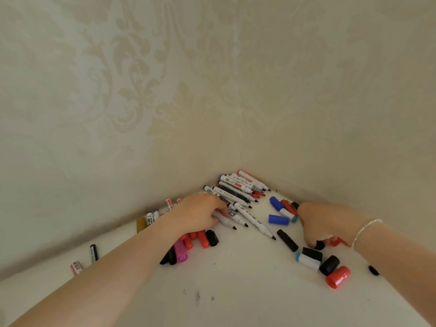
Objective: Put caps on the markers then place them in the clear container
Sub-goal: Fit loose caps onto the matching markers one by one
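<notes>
At wall corner, 12 o'clock: uncapped markers (238, 192) piled. Left hand (200, 214) fingers curled on white marker (225, 220). Right hand (316, 223) fingertips pinching black cap (319, 245), 4 o'clock. Clear container not in view. Risk: colour mismatch, wet tips smearing table (236, 291).

- Two walls (141, 90) meet in a corner (240, 147) that runs down the middle of the view.
- Both walls carry cream wallpaper with a pale, raised damask pattern (132, 74) of leaves and scrolls, a shade darker than the ground.
- A white table surface (236, 279) fits into the corner, its edges touching both walls.
- A few small dark specks (197, 296) mark the white surface near the lower middle.
- The light is soft and even, with faint shadows along the wall joint.
</notes>
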Demonstrator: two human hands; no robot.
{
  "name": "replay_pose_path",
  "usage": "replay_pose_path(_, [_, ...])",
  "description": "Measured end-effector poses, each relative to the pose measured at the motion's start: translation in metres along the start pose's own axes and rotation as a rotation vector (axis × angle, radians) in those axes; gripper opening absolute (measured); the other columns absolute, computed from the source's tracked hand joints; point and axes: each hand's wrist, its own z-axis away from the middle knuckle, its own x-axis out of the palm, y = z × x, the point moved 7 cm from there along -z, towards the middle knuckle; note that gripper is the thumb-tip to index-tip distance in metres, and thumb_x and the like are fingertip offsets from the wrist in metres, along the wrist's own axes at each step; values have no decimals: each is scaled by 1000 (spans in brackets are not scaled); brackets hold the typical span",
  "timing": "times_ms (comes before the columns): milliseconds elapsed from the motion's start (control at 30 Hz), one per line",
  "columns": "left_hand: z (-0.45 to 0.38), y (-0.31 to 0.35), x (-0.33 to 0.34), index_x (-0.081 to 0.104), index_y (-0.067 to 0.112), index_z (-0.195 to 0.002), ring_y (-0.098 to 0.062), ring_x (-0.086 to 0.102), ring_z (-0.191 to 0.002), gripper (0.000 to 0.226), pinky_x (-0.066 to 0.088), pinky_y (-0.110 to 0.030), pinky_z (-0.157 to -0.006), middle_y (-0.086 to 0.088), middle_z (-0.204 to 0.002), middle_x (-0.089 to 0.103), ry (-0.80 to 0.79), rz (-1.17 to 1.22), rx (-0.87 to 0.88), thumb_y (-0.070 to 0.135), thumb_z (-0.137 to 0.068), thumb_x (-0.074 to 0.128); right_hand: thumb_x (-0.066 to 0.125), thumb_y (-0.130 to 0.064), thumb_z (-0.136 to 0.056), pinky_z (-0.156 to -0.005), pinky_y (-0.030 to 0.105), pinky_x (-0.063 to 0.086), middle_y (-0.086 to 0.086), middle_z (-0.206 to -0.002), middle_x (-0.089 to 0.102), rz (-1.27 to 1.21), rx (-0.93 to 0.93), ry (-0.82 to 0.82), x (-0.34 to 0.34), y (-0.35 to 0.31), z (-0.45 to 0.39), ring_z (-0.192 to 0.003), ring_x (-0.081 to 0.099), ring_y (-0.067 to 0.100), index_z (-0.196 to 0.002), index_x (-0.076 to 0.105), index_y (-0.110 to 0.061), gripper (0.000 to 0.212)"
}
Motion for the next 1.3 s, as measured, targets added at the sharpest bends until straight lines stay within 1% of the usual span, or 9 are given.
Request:
replay_pose_path(167, [4,6,-18,63,23,-111,-9,57,-98,23,46,-30,-88,7,-111,64,168,178,45,20,-89,58,60,-22,-84,-57,24,40,0,-83,53,-135,-30,377,-32,2,0,-76,53,17,-84,48,-18,13])
replay_pose_path(300, [13,23,-40,59,23,-114,-9,64,-91,20,52,-32,-84,5,-102,65,416,612,72,19,-95,55,63,-11,-84,-66,23,46,0,-89,67,-836,-234,700,-71,-1,11,-76,61,15,-89,68,-21,12])
replay_pose_path(367, [15,33,-49,58,19,-110,-13,60,-69,16,51,-29,-62,0,-87,60,453,864,44,14,-98,48,60,-4,-87,-65,22,46,7,-90,70,-1305,-339,633,-79,-4,14,-70,60,15,-92,71,-17,18])
replay_pose_path(433, [15,40,-54,58,13,-109,-16,44,-55,19,35,-23,-44,-4,-77,52,412,1081,2,12,-100,41,54,2,-90,-62,22,49,17,-96,68,-1654,-424,524,-87,-9,19,-68,61,16,-96,70,-10,21])
replay_pose_path(567, [15,52,-58,59,18,-97,-9,28,-49,19,19,-18,-40,2,-69,52,299,1233,21,19,-102,41,46,6,-93,-73,29,59,18,-103,61,-2035,-501,393,-94,-15,28,-85,71,27,-105,65,-1,23])
replay_pose_path(700, [17,58,-59,58,19,-94,-10,24,-47,19,19,-17,-38,0,-63,52,251,1214,57,21,-102,41,53,6,-89,-85,39,56,20,-101,66,-2088,-513,413,-94,-20,31,-91,71,31,-101,64,2,17])
replay_pose_path(933, [20,58,-59,61,23,-92,-9,25,-46,22,20,-16,-38,2,-60,50,236,1195,49,22,-102,42,58,6,-86,-89,37,55,14,-85,73,-2034,-515,386,-87,-28,32,-91,71,29,-101,64,1,16])
replay_pose_path(1133, [20,58,-57,62,21,-104,-9,25,-47,21,20,-17,-38,3,-61,51,218,1185,41,23,-102,42,57,6,-87,-85,34,56,17,-88,73,-2039,-534,375,-86,-32,34,-92,71,29,-100,62,0,16])
replay_pose_path(1300, [18,61,-57,61,20,-103,-6,28,-44,19,21,-16,-37,3,-61,51,208,1198,37,26,-101,44,61,3,-86,-77,29,59,16,-93,73,-1830,-505,342,-82,-41,35,-86,72,25,-104,65,-2,20])
